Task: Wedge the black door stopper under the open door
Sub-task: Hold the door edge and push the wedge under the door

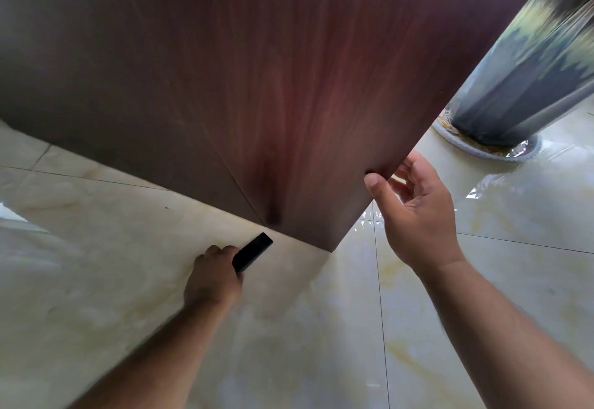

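A dark brown wooden door [257, 87] fills the upper part of the view, its bottom edge running just above the glossy tiled floor. My left hand [213, 275] is low on the floor, shut on the black door stopper [252, 252]. The stopper's far end points at the door's bottom edge and stops a little short of it. My right hand [414, 206] grips the door's free vertical edge, thumb on the near face and fingers behind it.
The floor [321, 328] is shiny cream marble-look tile with thin dark joints. A tall blue-grey ribbed vase [520, 81] stands on a round base at the upper right, just past the door's edge.
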A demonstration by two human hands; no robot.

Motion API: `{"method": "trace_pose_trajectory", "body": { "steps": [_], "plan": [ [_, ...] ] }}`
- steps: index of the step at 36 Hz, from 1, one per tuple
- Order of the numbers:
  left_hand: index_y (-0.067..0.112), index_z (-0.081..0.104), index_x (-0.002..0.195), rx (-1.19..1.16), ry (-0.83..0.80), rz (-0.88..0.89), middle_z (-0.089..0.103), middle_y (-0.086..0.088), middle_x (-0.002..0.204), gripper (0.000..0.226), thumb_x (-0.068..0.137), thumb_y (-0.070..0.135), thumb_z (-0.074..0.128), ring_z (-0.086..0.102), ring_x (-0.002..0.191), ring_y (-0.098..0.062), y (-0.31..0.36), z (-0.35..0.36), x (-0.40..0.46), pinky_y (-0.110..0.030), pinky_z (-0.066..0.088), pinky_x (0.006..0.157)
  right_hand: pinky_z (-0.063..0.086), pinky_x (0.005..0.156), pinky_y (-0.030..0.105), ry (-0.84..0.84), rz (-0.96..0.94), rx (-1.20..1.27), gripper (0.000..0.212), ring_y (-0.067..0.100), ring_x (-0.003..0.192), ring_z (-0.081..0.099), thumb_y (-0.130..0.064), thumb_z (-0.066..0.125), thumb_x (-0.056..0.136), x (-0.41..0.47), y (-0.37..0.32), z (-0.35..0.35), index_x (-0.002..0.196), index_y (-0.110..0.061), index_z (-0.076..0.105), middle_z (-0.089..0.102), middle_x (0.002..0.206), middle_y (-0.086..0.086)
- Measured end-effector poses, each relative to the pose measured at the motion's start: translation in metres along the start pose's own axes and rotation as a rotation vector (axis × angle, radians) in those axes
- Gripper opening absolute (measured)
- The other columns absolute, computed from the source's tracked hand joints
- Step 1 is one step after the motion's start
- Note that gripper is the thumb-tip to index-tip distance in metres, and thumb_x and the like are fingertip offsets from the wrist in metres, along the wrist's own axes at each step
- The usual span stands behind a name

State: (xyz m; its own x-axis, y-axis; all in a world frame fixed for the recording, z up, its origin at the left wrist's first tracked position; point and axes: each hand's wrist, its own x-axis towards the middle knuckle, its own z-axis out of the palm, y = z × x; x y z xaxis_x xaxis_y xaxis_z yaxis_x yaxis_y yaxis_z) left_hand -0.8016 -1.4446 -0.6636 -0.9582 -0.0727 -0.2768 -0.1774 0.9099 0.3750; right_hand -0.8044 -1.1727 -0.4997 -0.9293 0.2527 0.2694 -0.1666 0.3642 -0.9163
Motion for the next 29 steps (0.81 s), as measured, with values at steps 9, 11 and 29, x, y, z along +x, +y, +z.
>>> {"method": "trace_pose_trajectory", "body": {
  "steps": [9, 11, 29],
  "plan": [
    [0.018, 0.056, 0.127, -0.046, 0.001, -0.004, 0.061, -0.008, 0.118, 0.048, 0.082, 0.029, 0.069, 0.055, 0.112, -0.032, -0.007, 0.0, -0.008, -0.048, 0.056, 0.088, 0.055, 0.1, 0.023, 0.014, -0.012, 0.028, 0.042, 0.012, 0.114, 0.072, -0.006, 0.073, 0.097, 0.0, 0.003, 0.001, 0.138, -0.009, 0.064, 0.075, 0.12, -0.006],
    [0.018, 0.058, 0.127, -0.024, -0.01, 0.014, 0.061, -0.008, 0.117, 0.043, 0.086, 0.027, 0.066, 0.056, 0.112, -0.032, -0.011, 0.0, -0.009, -0.049, 0.056, 0.089, 0.055, 0.099, 0.021, 0.015, -0.016, 0.026, 0.042, 0.011, 0.113, 0.072, -0.006, 0.073, 0.097, 0.0, 0.003, 0.001, 0.138, -0.007, 0.064, 0.075, 0.121, -0.004],
    [0.016, 0.065, 0.124, -0.1, 0.01, 0.103, 0.062, -0.008, 0.11, 0.036, 0.088, 0.022, 0.068, 0.061, 0.103, -0.031, 0.015, 0.004, 0.011, -0.046, 0.057, 0.085, 0.055, 0.097, 0.02, 0.011, -0.034, 0.022, 0.042, 0.009, 0.111, 0.072, -0.005, 0.073, 0.096, 0.001, 0.004, 0.001, 0.137, -0.005, 0.064, 0.075, 0.12, -0.001]
  ]
}}
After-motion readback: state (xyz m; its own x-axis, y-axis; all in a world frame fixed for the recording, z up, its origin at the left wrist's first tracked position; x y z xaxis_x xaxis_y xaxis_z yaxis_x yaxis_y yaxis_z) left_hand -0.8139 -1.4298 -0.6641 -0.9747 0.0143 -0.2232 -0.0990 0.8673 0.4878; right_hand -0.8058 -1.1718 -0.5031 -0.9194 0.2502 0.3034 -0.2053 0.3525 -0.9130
